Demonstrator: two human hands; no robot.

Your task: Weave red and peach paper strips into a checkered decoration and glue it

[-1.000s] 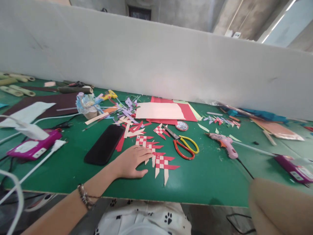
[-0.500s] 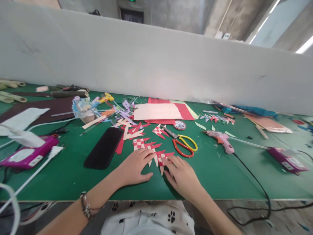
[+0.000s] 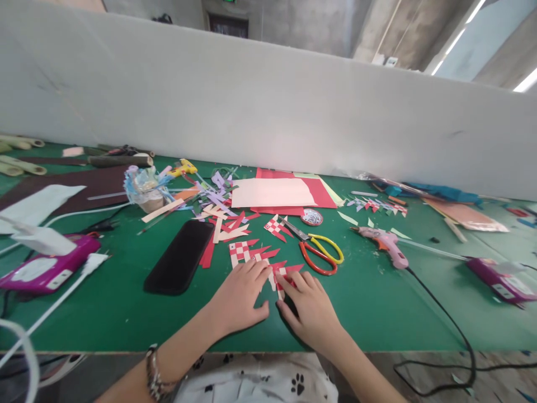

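Observation:
Several small red-and-cream woven paper pieces (image 3: 240, 251) with pointed strip ends lie in a slanting row on the green table. My left hand (image 3: 241, 294) rests palm down, fingers stretched over the middle of that row and thumb apart. At the row's near right end, my right hand (image 3: 310, 308) touches the last woven piece (image 3: 280, 282) with its fingertips, fingers spread and slightly bent. Both hands partly cover the paper beneath them. Another woven piece (image 3: 275, 226) lies just beyond, touching the tips of scissors (image 3: 321, 254) with one red and one yellow handle.
Left of my hands lies a black phone (image 3: 179, 256), beside loose paper strips (image 3: 226, 226). Cream and red sheets (image 3: 272, 193) lie behind. A pink glue gun (image 3: 388, 243) with a cord is at right. Purple power strips (image 3: 499, 277) sit at both sides, below a white partition (image 3: 268, 106).
My hands stay on the woven row, and my left hand has shifted slightly right and nearer me. The whole view has moved a little.

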